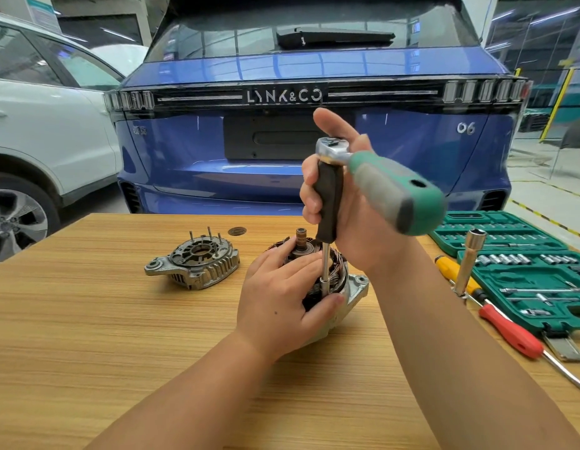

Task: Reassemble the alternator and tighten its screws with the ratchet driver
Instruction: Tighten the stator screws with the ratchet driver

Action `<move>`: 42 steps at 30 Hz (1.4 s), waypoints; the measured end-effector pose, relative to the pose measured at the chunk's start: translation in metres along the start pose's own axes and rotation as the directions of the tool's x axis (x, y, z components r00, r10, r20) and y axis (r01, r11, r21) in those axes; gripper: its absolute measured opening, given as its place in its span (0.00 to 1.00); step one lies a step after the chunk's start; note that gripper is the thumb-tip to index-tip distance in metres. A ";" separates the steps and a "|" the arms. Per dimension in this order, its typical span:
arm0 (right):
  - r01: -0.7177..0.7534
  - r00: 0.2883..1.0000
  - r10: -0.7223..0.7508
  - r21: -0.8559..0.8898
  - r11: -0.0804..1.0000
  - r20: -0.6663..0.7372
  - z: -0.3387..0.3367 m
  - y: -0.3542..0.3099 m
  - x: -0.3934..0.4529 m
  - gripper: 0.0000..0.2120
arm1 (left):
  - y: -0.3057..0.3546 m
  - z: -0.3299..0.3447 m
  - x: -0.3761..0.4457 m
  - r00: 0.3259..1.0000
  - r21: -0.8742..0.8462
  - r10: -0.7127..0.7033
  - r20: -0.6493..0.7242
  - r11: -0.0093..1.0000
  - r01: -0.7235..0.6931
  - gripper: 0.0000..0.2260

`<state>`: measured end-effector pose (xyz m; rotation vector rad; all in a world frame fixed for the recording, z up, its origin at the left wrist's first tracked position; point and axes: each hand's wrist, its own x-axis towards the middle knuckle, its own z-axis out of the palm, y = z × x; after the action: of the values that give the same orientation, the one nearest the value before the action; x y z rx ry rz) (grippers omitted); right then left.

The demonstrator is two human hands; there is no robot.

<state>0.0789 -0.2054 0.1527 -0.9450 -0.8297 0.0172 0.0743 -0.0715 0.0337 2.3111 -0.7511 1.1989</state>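
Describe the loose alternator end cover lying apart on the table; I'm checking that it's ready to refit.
The grey cast-metal alternator end cover lies flat on the wooden table, left of the alternator body and apart from it. Nothing touches it but the table. It is round, with radial cooling fins along its rim, a dark central recess and a mounting ear with a hole at its left. Several thin metal studs stand upright from it. It looks worn and dull.

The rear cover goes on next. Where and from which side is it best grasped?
Grip the alternator rear cover by its finned outer rim, coming from above with fingers on opposite sides. It lies flat on the table with thin studs pointing up, so avoid the centre.
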 end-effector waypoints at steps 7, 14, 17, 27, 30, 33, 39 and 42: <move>-0.060 0.908 -0.078 -0.312 0.948 -0.413 0.009 -0.007 0.001 0.07 | 0.001 -0.002 -0.001 0.994 0.015 -0.048 0.095 0.999 0.047 0.21; 0.045 0.987 -0.067 -0.145 0.988 -0.148 0.004 -0.004 -0.003 0.16 | 0.001 -0.002 -0.001 0.999 0.008 -0.016 0.039 1.000 0.016 0.21; 0.147 0.982 -0.173 -0.271 0.951 -0.077 0.006 -0.001 -0.003 0.17 | 0.002 0.000 0.000 0.999 0.006 -0.021 0.028 1.000 0.021 0.21; 0.002 1.000 -0.002 -0.046 0.999 0.008 0.007 -0.003 -0.002 0.17 | -0.003 0.003 -0.002 0.999 -0.006 -0.015 0.037 1.000 0.016 0.21; -0.002 1.000 0.001 -0.097 0.995 -0.016 0.009 -0.003 -0.001 0.18 | -0.001 0.003 -0.002 0.999 0.002 -0.016 0.031 1.000 0.016 0.21; -0.027 0.996 0.020 -0.076 0.997 -0.085 0.011 -0.004 -0.001 0.15 | 0.000 0.001 -0.002 0.999 0.013 -0.018 0.034 1.000 0.017 0.21; -0.097 0.914 -0.026 -0.280 0.955 -0.404 0.006 -0.010 0.001 0.12 | 0.002 -0.001 -0.001 0.995 0.024 -0.051 0.083 0.998 0.049 0.22; -0.100 0.966 0.075 -0.089 0.991 -0.249 0.004 -0.013 0.000 0.04 | 0.002 -0.001 0.000 0.998 0.014 -0.039 0.058 0.999 0.038 0.22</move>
<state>0.0722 -0.2105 0.1629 -1.0553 -0.5637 -0.0649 0.0725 -0.0725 0.0345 2.3694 -0.7176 1.1271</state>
